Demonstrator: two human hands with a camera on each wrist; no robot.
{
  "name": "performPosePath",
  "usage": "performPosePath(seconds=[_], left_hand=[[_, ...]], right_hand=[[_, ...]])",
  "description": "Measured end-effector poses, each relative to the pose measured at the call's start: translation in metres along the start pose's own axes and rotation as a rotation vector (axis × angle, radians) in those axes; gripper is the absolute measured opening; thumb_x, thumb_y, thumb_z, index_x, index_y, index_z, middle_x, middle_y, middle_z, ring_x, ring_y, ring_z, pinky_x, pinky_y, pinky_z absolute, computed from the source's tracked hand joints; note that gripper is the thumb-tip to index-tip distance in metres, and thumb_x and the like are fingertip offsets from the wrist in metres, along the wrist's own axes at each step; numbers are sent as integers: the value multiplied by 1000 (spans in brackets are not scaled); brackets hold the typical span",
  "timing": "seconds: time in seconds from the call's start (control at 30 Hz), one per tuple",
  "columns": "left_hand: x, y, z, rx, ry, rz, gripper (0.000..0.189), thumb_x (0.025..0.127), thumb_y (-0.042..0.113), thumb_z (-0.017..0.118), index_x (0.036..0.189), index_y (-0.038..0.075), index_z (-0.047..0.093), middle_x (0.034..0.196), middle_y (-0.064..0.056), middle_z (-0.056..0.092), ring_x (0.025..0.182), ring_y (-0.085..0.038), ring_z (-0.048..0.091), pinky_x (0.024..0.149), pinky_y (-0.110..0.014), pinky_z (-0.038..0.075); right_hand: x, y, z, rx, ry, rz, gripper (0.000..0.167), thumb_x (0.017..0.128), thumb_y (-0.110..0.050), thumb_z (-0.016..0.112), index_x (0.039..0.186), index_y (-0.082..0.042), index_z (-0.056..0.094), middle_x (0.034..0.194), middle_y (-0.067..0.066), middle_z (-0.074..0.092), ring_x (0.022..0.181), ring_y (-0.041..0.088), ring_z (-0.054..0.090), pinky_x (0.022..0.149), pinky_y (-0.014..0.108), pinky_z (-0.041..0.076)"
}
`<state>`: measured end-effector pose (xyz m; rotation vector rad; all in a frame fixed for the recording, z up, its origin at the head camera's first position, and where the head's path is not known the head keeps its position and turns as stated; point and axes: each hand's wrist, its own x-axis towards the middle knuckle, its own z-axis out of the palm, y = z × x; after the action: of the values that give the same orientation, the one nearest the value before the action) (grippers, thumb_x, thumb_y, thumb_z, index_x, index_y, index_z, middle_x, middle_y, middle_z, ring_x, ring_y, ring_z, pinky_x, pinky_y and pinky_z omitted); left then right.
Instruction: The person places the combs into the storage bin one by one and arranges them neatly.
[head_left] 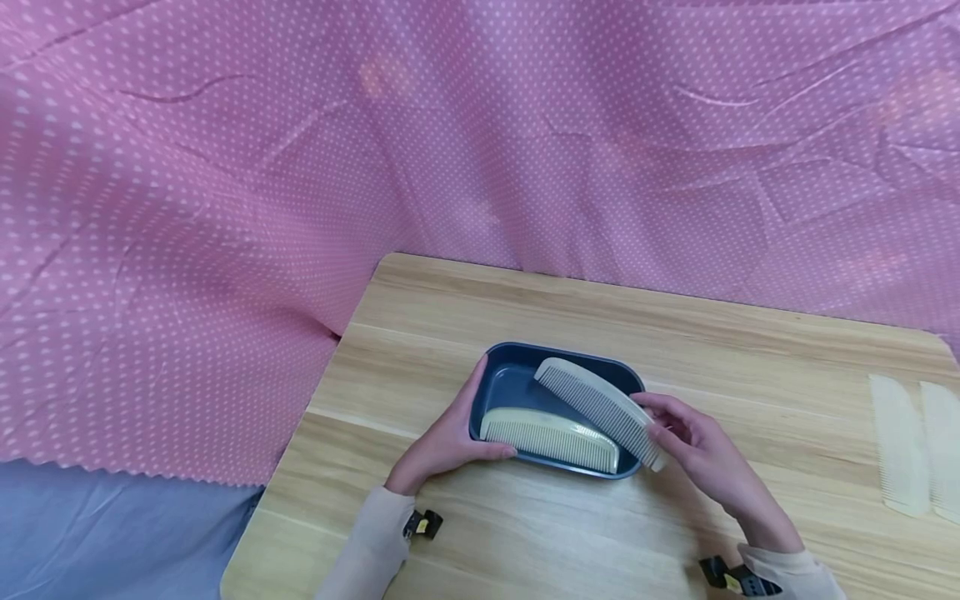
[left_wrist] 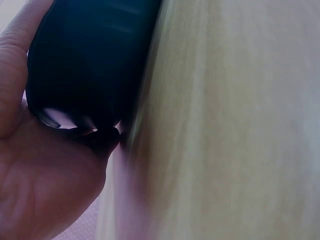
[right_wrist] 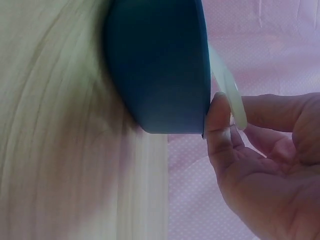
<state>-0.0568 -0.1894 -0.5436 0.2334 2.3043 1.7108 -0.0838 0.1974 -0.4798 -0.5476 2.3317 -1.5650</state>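
Note:
A dark blue rectangular box (head_left: pixel 510 379) stands on the table, its open top facing up. My left hand (head_left: pixel 450 433) grips the box's left end, thumb along the near side; the left wrist view shows the palm against the box wall (left_wrist: pixel 95 60). One pale comb (head_left: pixel 551 435) lies inside along the near wall, teeth towards me. A second pale comb (head_left: pixel 596 402) slants over the box's right end, and my right hand (head_left: pixel 705 458) pinches its near end between thumb and fingers. In the right wrist view this comb (right_wrist: pixel 227 85) tilts over the rim, with fingertips close to the rim.
Two more pale combs, a nearer one (head_left: pixel 900 446) and one cut by the frame edge (head_left: pixel 943 450), lie side by side at the table's right. The wooden table (head_left: pixel 450 300) meets a pink dotted cloth (head_left: pixel 525 167) behind and on the left.

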Motion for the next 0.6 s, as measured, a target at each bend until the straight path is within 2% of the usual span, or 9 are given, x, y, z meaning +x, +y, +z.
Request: performPosePath(seconds=[0.2,0.6], left_hand=[[0,0,0,-4,4,6,140,84,30,98,176,33,-7,180,13,0,165,-15,3,129,-59,10],[2,-1,0,-5,0,-1,140,84,28,97,176,32,-9,180,15,1,164,-13,4,129,-58,10]], right_hand=[[4,-2,1,-34,-2,-12,37,111,-4,62,149,-4,64,114,12,70,96,22,67,80,28,58],[14,-11,9,-40,-29,-25,36,110,-2,62,146,-3,65,117,11,70,96,25,68,79,29,59]])
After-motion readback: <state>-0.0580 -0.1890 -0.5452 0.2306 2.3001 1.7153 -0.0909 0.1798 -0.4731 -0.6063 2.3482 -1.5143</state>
